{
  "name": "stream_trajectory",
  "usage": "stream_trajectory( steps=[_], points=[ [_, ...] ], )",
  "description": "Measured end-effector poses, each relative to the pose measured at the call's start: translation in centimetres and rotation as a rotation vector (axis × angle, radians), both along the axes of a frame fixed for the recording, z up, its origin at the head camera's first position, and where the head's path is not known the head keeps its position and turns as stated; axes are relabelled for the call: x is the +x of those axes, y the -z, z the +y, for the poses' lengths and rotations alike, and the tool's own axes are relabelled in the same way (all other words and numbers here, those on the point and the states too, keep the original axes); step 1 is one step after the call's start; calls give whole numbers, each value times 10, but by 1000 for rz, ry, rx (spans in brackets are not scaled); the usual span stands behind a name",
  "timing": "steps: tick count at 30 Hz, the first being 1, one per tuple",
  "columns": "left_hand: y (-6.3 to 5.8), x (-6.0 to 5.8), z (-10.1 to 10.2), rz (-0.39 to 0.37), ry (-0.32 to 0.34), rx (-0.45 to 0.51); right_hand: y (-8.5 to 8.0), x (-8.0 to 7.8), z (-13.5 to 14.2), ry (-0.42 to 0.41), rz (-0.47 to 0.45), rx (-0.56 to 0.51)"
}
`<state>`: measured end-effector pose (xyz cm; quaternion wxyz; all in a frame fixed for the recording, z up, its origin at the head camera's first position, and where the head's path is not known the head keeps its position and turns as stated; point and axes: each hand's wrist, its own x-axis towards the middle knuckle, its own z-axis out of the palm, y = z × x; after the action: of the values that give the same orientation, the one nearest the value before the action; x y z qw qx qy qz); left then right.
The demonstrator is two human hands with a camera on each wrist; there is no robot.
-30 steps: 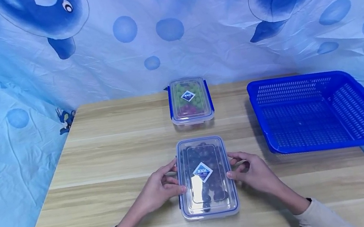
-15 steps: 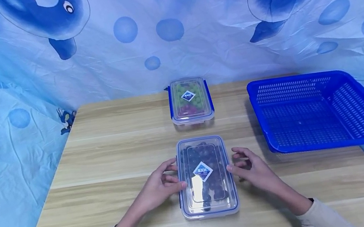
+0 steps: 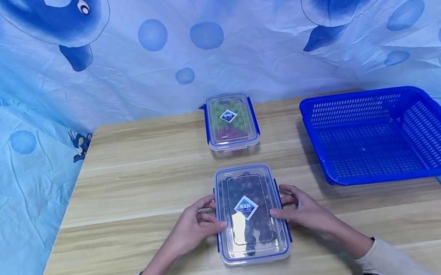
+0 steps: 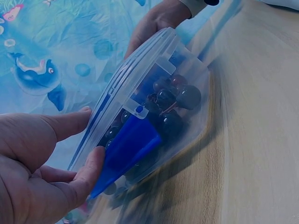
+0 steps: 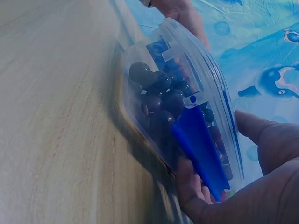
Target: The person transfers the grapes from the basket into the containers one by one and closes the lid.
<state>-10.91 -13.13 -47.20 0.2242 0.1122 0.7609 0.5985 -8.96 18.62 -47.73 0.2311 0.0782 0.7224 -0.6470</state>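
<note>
A clear plastic food container (image 3: 261,247) with a blue-edged lid and a BXH label stands on the table before me. Dark grapes (image 5: 161,100) show through its wall. My left hand (image 3: 192,229) holds its left side, thumb on the lid's edge and a finger against the blue latch (image 4: 128,151), which stands out from the wall. On the opposite side, my right hand (image 3: 306,210) has its thumb on the lid and its fingers at the other blue latch (image 5: 198,144), also tilted outward. Some of the right fingers are hidden beside the container.
Behind it sits a smaller lidded container (image 3: 232,131) holding green and pinkish-red round fruit. A blue perforated plastic basket (image 3: 327,175) stands at the right of the wooden table (image 3: 123,183). A blue dolphin-print sheet (image 3: 252,64) hangs at the back and sides.
My right hand first drew slightly away from the container, then came back in, its thumb farther onto the lid. The right blue latch now shows along that edge. My left hand has barely moved.
</note>
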Motion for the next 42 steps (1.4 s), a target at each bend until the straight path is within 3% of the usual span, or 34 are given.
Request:
stream_trajectory(
  steps=[5, 11, 18, 25, 30, 36, 42],
  points=[
    [1, -1, -1, 0, 3, 4, -3, -1, 1, 10, 53, 75],
    [2, -1, -1, 2, 11, 13, -11, 2, -1, -39, 160, 119],
    [0, -1, -2, 9, 11, 7, -18, 4, -8, -60, 330, 423],
    [1, -3, -2, 13, 21, -3, -22, 8, -13, -84, 425, 548],
    [0, -4, -2, 13, 30, -8, -20, 11, -14, -59, 432, 558],
    [0, -3, -2, 7, 25, -14, -17, 12, -12, -25, 326, 417],
    [-4, -1, 0, 24, -75, -85, -16, 9, -11, 7, 288, 394]
  ],
)
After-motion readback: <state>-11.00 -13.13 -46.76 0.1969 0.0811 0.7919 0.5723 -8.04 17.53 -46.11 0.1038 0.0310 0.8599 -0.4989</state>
